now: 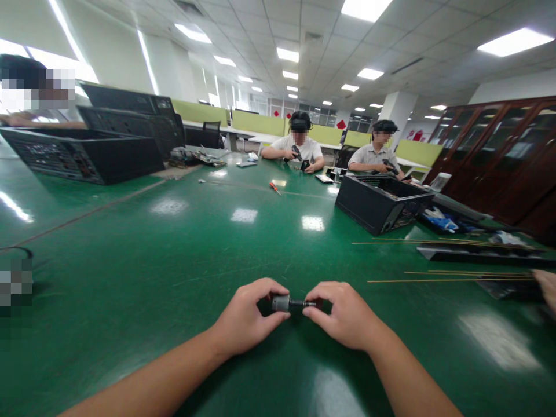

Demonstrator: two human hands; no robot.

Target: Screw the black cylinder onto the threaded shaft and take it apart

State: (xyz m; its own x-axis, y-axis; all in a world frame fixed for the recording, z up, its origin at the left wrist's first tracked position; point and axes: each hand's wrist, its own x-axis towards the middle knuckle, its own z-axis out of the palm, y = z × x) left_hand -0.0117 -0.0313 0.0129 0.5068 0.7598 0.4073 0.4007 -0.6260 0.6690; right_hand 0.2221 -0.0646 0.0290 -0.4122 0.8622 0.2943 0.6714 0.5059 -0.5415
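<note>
A small grey metal cylinder (pixel 281 303) with a thin dark shaft (pixel 297 303) lies level between my two hands, low in the middle of the view. It resembles a small motor, though its exact kind is unclear. The thumb and fingers of my left hand (pixel 248 317) are closed around the cylinder's body. On the other side, my right hand (pixel 350 318) pinches the far end of the shaft with thumb and fingertips. The green tabletop (pixel 217 243) is beneath both hands.
Ahead lies an orange screwdriver (pixel 274 187). Black computer cases (pixel 365 202) stand at right and far left. Long thin brass-coloured rods (pixel 434 281) extend at right near another person's hand (pixel 546 288). Co-workers sit across the table and at far left.
</note>
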